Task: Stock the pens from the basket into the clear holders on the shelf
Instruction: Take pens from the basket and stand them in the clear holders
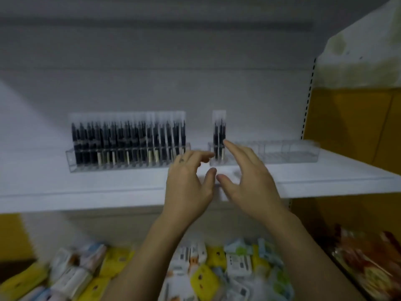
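Observation:
On the white shelf [108,183] a clear holder [71,161] on the left is filled with several packs of black pens [128,137]. A second clear holder [282,153] on the right has one pen pack [219,131] standing in its leftmost slot. My left hand [188,181] hovers just left of that pack with relaxed fingers, holding nothing. Just right of the pack is my right hand [249,181], fingers straight, the fingertips near the pack's side. The view is blurred, and no basket is in view.
Below the shelf lies a pile of yellow and white packaged goods [201,274]. Red and orange packets [368,263] sit at the lower right. A yellow panel [351,127] bounds the shelf on the right, beside a slotted upright [308,101].

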Action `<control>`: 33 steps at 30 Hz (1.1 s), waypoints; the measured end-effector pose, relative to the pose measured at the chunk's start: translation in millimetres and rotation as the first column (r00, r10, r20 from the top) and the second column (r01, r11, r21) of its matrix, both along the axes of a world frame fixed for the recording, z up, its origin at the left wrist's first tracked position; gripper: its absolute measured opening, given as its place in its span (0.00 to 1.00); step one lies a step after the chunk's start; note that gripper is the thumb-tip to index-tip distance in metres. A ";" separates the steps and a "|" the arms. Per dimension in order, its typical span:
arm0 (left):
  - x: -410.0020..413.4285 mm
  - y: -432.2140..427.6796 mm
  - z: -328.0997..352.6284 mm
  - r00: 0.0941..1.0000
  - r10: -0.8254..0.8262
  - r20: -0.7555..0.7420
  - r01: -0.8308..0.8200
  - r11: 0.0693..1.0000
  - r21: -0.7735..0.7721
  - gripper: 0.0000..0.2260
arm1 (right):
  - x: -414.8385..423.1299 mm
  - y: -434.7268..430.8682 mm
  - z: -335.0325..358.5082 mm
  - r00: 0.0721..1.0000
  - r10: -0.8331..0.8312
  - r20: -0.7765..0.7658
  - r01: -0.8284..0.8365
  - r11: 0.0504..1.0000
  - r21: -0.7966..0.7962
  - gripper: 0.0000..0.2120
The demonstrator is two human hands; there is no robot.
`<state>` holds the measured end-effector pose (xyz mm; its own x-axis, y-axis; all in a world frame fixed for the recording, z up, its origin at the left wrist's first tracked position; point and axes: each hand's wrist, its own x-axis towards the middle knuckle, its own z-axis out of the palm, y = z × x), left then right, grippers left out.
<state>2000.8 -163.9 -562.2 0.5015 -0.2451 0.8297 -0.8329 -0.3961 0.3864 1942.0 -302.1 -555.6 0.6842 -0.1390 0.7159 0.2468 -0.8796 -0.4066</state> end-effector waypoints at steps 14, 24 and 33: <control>-57.6 56.0 -169.6 0.953 0.259 -0.157 -0.178 0.898 0.402 0.13 | -56.1 35.0 -174.6 0.979 0.000 -0.204 -0.009 0.999 -0.045 0.25; -52.7 59.4 -291.9 0.771 0.427 -0.472 0.022 0.723 0.690 0.26 | -42.5 30.3 -283.9 0.588 -0.066 -0.806 -0.115 0.980 -0.164 0.31; -78.8 68.2 -406.3 0.498 0.480 -0.723 0.307 0.682 0.664 0.26 | -57.8 43.5 -379.6 0.296 0.036 -0.954 -0.140 0.990 -0.006 0.27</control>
